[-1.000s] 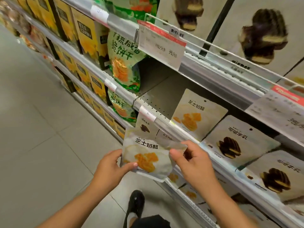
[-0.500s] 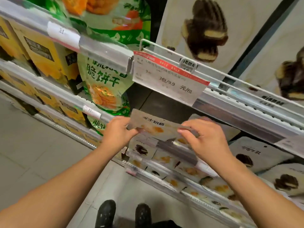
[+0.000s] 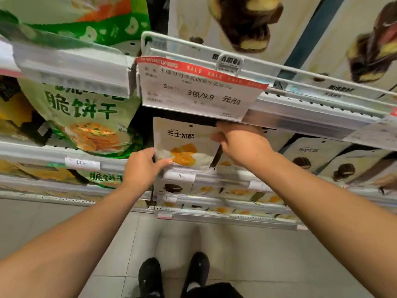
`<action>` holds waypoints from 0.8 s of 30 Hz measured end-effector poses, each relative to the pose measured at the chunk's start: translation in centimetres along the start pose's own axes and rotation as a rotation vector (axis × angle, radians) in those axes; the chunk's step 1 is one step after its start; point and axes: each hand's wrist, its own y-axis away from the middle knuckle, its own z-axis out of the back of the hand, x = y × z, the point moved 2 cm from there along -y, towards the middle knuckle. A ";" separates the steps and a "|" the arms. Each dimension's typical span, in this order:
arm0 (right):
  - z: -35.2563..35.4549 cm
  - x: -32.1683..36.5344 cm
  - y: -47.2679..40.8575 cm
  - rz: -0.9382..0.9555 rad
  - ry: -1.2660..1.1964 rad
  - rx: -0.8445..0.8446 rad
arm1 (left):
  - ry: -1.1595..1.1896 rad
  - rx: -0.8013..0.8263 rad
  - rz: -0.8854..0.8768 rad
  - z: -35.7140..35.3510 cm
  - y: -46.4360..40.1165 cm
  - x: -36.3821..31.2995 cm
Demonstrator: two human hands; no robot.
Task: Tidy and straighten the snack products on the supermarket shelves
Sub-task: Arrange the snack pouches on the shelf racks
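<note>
Your left hand [image 3: 143,166] and right hand [image 3: 240,145] pinched the pouch [image 3: 184,143]; best seated upright, flush behind the rail [image 3: 206,176].

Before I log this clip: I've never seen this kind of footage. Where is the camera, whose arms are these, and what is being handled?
No machine here: a person wears a wide-angle camera on the head, looking forward and down, so you see their own arms and black shoes on the floor. They face supermarket shelves. The left hand grips the lower left corner of a white cheese snack pouch; the right hand pinches its upper right edge. The pouch stands upright at the shelf front, under a red-topped sale tag. Green cracker bags sit to the left, chocolate cookie pouches to the right.
</note>
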 end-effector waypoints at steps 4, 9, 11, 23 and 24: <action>-0.2 -0.4 -0.4 -0.047 -0.031 0.046 | -0.028 0.066 -0.029 -0.1 -0.3 -0.1; -0.9 -0.9 -1.0 -0.112 -0.078 0.077 | -0.018 0.063 -0.020 0.0 -0.5 -0.7; -1.1 -1.1 -1.3 -0.148 -0.097 0.074 | -0.019 0.059 0.003 -0.1 -0.7 -0.9; -1.6 -1.1 -1.3 -0.197 -0.034 0.090 | -0.026 0.117 -0.048 -0.9 -0.9 0.3; -1.5 -1.0 -1.2 -0.195 -0.014 0.091 | -0.024 0.110 -0.057 -0.9 -0.9 0.3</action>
